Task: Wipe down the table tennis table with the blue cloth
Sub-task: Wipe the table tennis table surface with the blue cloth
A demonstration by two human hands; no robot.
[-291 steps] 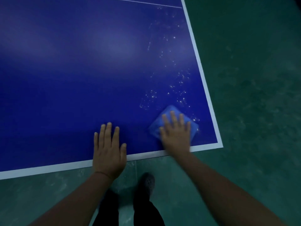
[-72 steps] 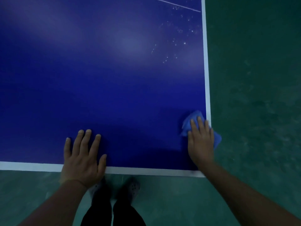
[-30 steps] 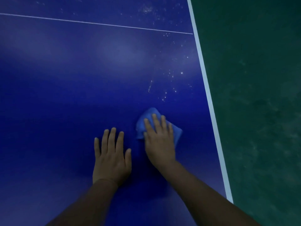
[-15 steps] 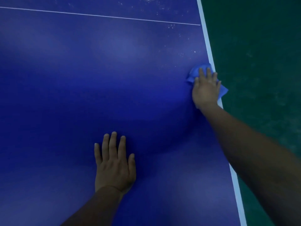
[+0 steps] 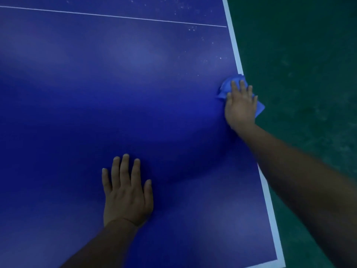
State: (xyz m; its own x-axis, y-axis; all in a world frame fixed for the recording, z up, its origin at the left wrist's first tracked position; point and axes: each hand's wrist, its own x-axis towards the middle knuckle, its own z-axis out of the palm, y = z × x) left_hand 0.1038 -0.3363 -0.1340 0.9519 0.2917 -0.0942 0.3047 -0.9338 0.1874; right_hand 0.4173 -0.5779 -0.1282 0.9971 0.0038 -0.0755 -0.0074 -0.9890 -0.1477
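Note:
The dark blue table tennis table [image 5: 96,93] fills most of the view, with a white border along its right side. The blue cloth [image 5: 226,87] lies crumpled at that right edge, one corner hanging past the border. My right hand [image 5: 241,105] presses flat on top of the cloth, fingers pointing away from me. Nearer to me, my left hand [image 5: 127,192] rests palm down on the bare table surface with its fingers spread and nothing under it.
White specks [image 5: 202,38] dot the table beyond the cloth, near a thin white line [image 5: 116,16] crossing the far part of the surface. A green floor [image 5: 309,74] lies to the right of the table edge.
My right hand and the cloth have slid a little back toward me along the right edge since half a second ago. My left hand has stayed planted.

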